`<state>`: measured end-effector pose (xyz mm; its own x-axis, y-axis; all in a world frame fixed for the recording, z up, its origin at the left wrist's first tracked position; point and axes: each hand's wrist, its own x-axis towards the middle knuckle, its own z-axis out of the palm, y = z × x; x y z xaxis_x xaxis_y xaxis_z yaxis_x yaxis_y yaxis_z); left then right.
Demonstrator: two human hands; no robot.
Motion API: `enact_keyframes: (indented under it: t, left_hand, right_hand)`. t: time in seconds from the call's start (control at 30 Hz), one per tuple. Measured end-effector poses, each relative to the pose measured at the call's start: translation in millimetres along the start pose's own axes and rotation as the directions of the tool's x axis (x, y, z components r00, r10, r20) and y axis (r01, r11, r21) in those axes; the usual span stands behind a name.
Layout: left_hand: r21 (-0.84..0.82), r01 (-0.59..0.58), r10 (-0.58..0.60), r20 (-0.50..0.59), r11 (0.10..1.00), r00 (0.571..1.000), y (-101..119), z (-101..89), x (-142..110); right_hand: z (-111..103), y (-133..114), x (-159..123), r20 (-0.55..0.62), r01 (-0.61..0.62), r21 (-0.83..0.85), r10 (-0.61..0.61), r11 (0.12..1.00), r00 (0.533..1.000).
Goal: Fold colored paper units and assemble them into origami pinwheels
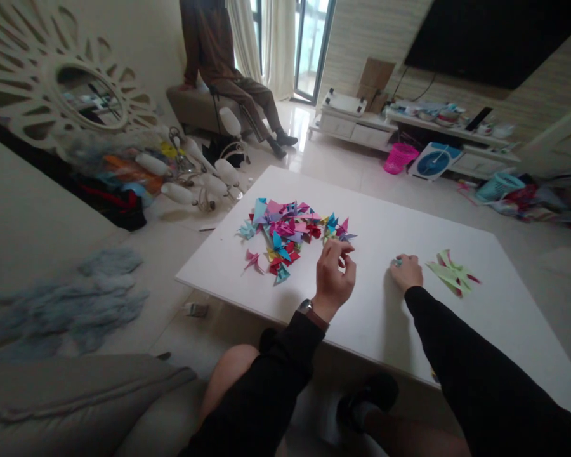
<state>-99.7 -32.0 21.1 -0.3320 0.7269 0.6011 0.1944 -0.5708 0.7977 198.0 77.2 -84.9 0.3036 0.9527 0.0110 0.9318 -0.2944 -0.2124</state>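
Observation:
A pile of colourful folded paper cranes [285, 228] lies on the left part of the white table [375, 222]. My left hand [334, 279], with a watch at the wrist, hovers at the pile's right edge. Its fingers are loosely curled with a gap to the thumb, and nothing shows in them. To the right, my right hand [408, 274] is low over the tabletop, its fingers pinched on a small teal piece [398, 261], mostly hidden and too small to name surely. Beyond it lie light-green folded papers [452, 274] with red bits.
A person [238, 76] sits on a bench at the back. A lamp with several white shades [214, 171] stands on the floor left of the table. A pink basket [400, 157] and a blue fan [434, 161] are near the TV cabinet.

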Motion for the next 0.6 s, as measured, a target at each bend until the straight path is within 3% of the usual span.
enact_keyframes:
  t: [0.1, 0.17, 0.27, 0.33, 0.4, 0.43, 0.5, 0.6]
  left_hand:
    - [0.005, 0.002, -0.002, -0.003, 1.000, 1.000, -0.6, 0.0, 0.0]
    - [0.015, 0.003, -0.003, -0.003, 1.000, 1.000, -0.7, 0.5, -0.3]
    - [0.038, 0.010, -0.010, 0.012, 0.999, 1.000, -1.4, 2.6, -1.7]
    - [0.048, 0.018, -0.019, 0.027, 0.999, 0.999, -2.8, 4.6, -3.0]
    - [0.054, 0.026, -0.028, 0.038, 0.998, 0.999, -4.3, 6.2, -4.3]
    - [0.060, 0.032, -0.035, 0.044, 0.998, 0.998, -4.8, 6.6, -4.7]
    - [0.076, 0.044, -0.048, 0.053, 0.996, 0.997, -5.1, 6.7, -4.9]
    - [0.086, 0.053, -0.057, 0.053, 0.995, 0.997, -4.0, 5.4, -4.5]
  right_hand:
    - [-1.9, -21.7, 2.4, -0.076, 0.083, 0.091, -0.076, 0.992, 0.994]
    - [-7.2, -57.7, 4.2, -0.146, 0.225, 0.227, -0.195, 0.948, 0.970]
    - [-23.0, -133.3, 3.8, -0.230, 0.516, 0.437, -0.464, 0.736, 0.856]
    - [-36.7, -180.6, 1.2, -0.255, 0.632, 0.494, -0.596, 0.596, 0.761]
    - [-48.5, -210.0, -1.0, -0.282, 0.694, 0.484, -0.655, 0.533, 0.701]
    - [-52.4, -214.8, -1.0, -0.282, 0.702, 0.464, -0.662, 0.540, 0.695]
    - [-55.8, -202.2, 2.9, -0.250, 0.680, 0.394, -0.639, 0.619, 0.727]
    - [-54.2, -133.1, 19.8, -0.129, 0.544, 0.180, -0.529, 0.819, 0.839]
